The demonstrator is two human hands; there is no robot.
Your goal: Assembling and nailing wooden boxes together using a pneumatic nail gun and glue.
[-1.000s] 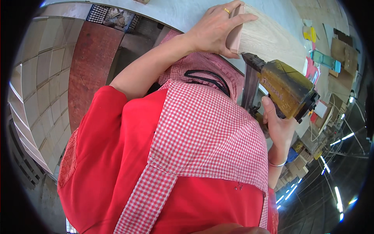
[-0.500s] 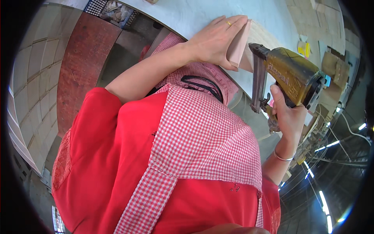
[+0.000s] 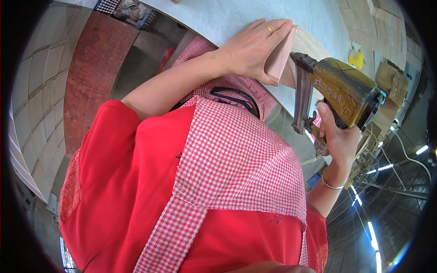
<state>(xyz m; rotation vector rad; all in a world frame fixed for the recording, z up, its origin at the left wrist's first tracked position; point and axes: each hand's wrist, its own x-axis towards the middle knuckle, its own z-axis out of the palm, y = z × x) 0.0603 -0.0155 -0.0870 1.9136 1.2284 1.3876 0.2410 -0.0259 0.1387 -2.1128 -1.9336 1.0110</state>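
Observation:
My left hand (image 3: pixel 255 48) grips a light wooden piece made of thin boards (image 3: pixel 280 59) at the front edge of the pale worktable (image 3: pixel 205 16). The thumb lies at the near end of the wood and the fingers reach over its far end. In my right hand (image 3: pixel 339 136) is a yellow-brown nail gun (image 3: pixel 341 91), held by its handle with the fingers wrapped round. Its dark nose points left, at the right side of the wood; whether the two touch I cannot tell.
A reddish-brown board (image 3: pixel 98 77) stands to the left, beside stacked pale panels (image 3: pixel 45 82). A blue crate (image 3: pixel 129 11) with scraps sits at the far left. On the right are a yellow container (image 3: pixel 356 59), cardboard boxes (image 3: pixel 393 84) and hanging cables.
The view has shifted slightly. Both hands keep their grips, and the nail gun's nose stays close to the right side of the wood.

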